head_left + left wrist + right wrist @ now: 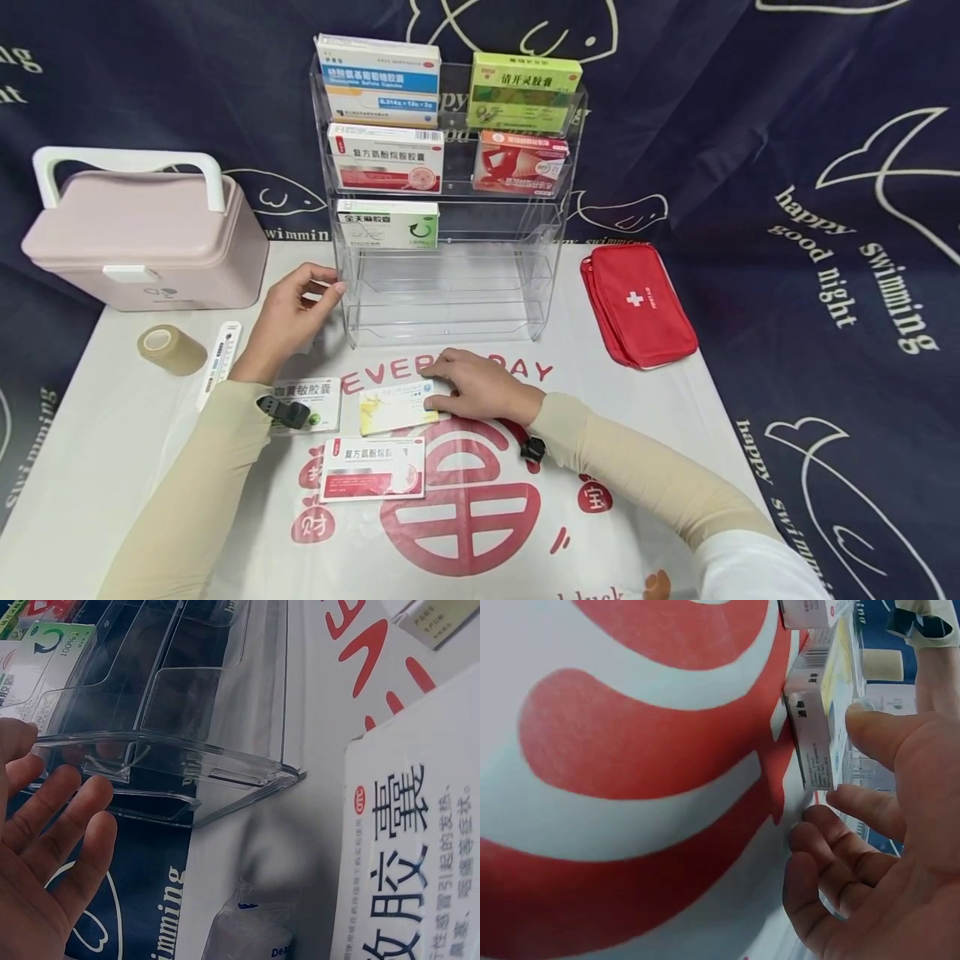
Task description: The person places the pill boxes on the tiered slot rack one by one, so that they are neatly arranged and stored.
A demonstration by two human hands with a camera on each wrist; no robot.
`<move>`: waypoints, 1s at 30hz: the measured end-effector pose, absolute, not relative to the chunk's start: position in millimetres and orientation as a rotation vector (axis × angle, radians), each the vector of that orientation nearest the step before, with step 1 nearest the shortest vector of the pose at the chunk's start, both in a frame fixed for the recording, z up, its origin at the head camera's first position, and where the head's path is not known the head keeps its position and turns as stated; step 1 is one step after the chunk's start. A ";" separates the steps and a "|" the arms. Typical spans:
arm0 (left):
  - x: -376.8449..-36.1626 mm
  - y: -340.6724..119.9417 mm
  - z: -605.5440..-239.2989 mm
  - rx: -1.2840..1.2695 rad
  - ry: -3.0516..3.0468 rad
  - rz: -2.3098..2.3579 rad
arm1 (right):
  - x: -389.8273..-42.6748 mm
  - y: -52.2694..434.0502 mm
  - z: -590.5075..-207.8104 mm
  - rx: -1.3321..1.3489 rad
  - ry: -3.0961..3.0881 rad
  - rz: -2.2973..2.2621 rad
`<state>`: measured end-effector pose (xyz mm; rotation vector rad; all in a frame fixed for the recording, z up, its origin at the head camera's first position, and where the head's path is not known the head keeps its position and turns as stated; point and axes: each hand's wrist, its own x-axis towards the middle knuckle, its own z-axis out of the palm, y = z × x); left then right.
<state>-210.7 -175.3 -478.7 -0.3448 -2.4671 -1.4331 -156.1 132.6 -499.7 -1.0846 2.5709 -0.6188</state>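
My left hand [288, 312] is beside the left edge of a clear acrylic display rack [450, 333], thumb tip at the edge, fingers loosely bent. In the left wrist view those fingers [64, 787] hold nothing. My right hand [483, 387] pinches the right end of a yellow-and-white medicine box [393, 410] lying flat on the table. The right wrist view shows the thumb over this box [814, 739] and the index finger at its corner. In front lies a red-and-white medicine box [367, 483]. Another white medicine box [326, 404] is partly hidden by my left wrist.
Several medicine boxes stand in the rack's upper tiers, with a green-and-white box [386, 237] lowest. A pink case [142, 225], a tape roll [176, 350] and a thermometer [217, 362] are at left. A red first-aid pouch [637, 304] lies at right.
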 end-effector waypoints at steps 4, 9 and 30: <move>-210.0 -176.3 -478.9 -0.329 -2.472 -1.432 | -153.7 131.6 -503.2 -1.079 2.579 -0.625; -209.0 -176.9 -478.3 -0.329 -2.475 -1.426 | -151.6 128.6 -505.8 -1.083 2.597 -0.624; -208.6 -173.7 -475.9 -0.328 -2.482 -1.425 | -156.9 144.9 -511.5 -0.802 2.338 -1.107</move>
